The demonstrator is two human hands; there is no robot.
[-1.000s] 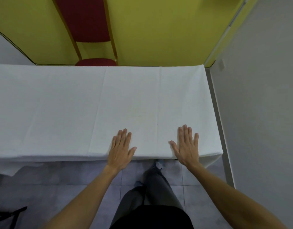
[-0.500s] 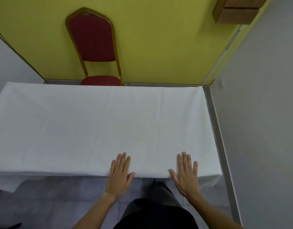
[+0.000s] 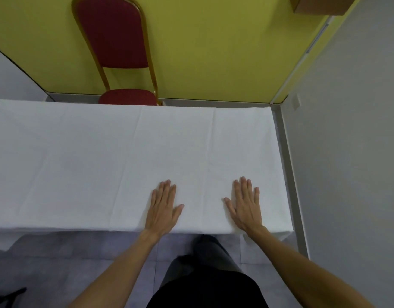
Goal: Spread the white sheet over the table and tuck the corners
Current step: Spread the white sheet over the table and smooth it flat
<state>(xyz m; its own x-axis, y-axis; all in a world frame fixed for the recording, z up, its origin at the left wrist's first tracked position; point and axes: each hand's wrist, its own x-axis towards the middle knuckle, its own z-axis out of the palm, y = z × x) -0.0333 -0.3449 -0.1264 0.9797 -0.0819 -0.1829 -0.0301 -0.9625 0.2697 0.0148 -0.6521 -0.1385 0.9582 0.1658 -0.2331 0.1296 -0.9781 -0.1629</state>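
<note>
The white sheet (image 3: 129,156), thin, soft and likely slippery, is pinned to the surface under the flat, spread left hand (image 3: 162,210) and right hand (image 3: 246,206); its overhanging hem just behind the wrists is best pinched.

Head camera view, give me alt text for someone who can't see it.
A person's left hand and right hand press flat, fingers together, on a smooth white cloth sheet covering a table, near its front edge. A red padded chair with a gold metal frame stands beyond the table against a yellow-green wall.
</note>
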